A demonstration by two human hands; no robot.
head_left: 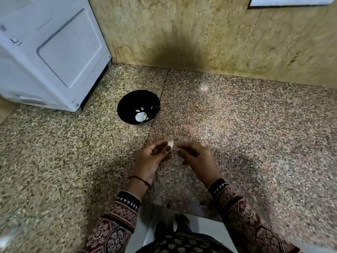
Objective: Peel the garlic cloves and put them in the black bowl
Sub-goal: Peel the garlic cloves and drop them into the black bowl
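A black bowl stands on the speckled counter, left of centre, with a few pale peeled cloves at its bottom. In front of the bowl, my left hand pinches a small whitish garlic clove between thumb and fingertips. My right hand is close beside it, its fingertips pinching a thin strip of skin that trails from the clove. Both hands hover just above the counter and are blurred.
A white appliance stands at the back left, close to the bowl. A yellowish stone wall runs along the back. The counter's front edge lies near my body, with the floor below.
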